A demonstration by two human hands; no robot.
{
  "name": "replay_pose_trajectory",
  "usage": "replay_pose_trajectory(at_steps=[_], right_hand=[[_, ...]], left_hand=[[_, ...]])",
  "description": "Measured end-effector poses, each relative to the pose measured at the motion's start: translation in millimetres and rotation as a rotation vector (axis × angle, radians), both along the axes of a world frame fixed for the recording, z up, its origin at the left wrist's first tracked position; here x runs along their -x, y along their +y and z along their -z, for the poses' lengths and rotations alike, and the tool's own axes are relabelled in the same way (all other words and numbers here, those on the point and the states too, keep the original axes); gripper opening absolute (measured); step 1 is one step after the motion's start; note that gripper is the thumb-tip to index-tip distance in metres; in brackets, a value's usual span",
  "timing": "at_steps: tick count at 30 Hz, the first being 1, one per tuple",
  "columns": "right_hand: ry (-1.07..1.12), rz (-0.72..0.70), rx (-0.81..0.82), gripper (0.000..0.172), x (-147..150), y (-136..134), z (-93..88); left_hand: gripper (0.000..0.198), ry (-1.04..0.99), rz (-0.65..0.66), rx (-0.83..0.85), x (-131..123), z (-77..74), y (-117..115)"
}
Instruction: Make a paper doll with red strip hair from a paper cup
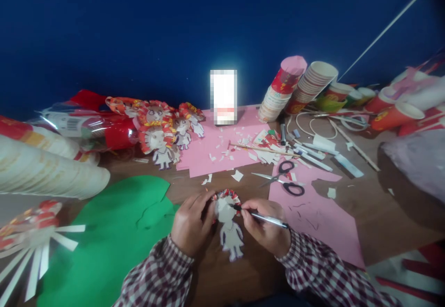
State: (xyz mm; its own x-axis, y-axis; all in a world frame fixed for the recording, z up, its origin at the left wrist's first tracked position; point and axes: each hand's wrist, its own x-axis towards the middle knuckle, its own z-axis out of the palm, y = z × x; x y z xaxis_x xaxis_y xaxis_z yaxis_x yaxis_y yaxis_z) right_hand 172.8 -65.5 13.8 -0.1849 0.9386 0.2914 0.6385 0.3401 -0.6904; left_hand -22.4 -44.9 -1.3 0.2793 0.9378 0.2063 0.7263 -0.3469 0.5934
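Observation:
A white paper doll cutout with red patterned curls round its head lies on the brown table in front of me. My left hand grips the left edge of the doll's head between thumb and fingers. In my right hand is a pen with a black grip and silver barrel, its tip at the doll's face. Marks on the face are too blurred to make out. Scissors with black handles lie open beyond my right hand. Several finished-looking paper dolls with drawn faces are piled at the back left.
Green paper lies at the left, pink paper at the right. Paper scraps cover another pink sheet. Stacked paper cups lean at the back; more cups lie left. A bright blurred-out screen stands against the blue wall.

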Motion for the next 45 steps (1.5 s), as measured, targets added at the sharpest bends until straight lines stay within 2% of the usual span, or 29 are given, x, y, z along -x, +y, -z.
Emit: replay_pose_trajectory(at_steps=[8, 15, 18, 23, 28, 32, 35, 37, 39, 41, 42, 45], right_hand=[[0.052, 0.003, -0.050, 0.005, -2, -1, -2.3], [0.167, 0.089, -0.102, 0.017, -3, 4, -0.5], [0.161, 0.104, -0.110, 0.017, -4, 2, -6.6], [0.097, 0.077, -0.113, 0.021, -18, -16, -24.1], [0.051, 0.131, -0.133, 0.020, -43, -41, -25.5], [0.024, 0.131, -0.180, 0.018, -62, -50, -29.8], [-0.057, 0.138, -0.214, 0.020, -82, -48, -37.2], [-0.197, 0.094, -0.191, 0.029, -100, -41, -39.2], [-0.389, 0.115, -0.215, 0.032, -122, -31, -37.8], [-0.562, 0.151, -0.181, 0.037, -145, -18, -35.6], [-0.616, 0.142, -0.158, 0.039, -155, -12, -35.0], [-0.709, 0.161, -0.126, 0.038, -180, 1, -37.4]], left_hand=[[0.027, 0.009, -0.003, -0.006, 1, -0.3, 1], [0.026, -0.006, -0.002, -0.029, 1, 0.7, 1], [0.027, -0.023, 0.000, -0.042, 0, -2.8, 0], [0.027, -0.052, -0.033, -0.108, -2, -7.8, -2], [0.028, -0.050, -0.092, -0.190, -2, -10.5, -2], [0.027, -0.062, -0.127, -0.245, 0, -27.2, -13], [0.022, -0.087, -0.036, -0.316, 0, -53.2, -33], [0.020, -0.102, 0.095, -0.358, 0, -71.8, -49], [0.018, -0.107, 0.249, -0.385, -3, -85.1, -63], [0.017, -0.089, 0.380, -0.349, -6, -89.0, -73], [0.018, -0.100, 0.403, -0.342, -8, -87.1, -76], [0.021, -0.088, 0.401, -0.339, -12, -70.2, -83]])
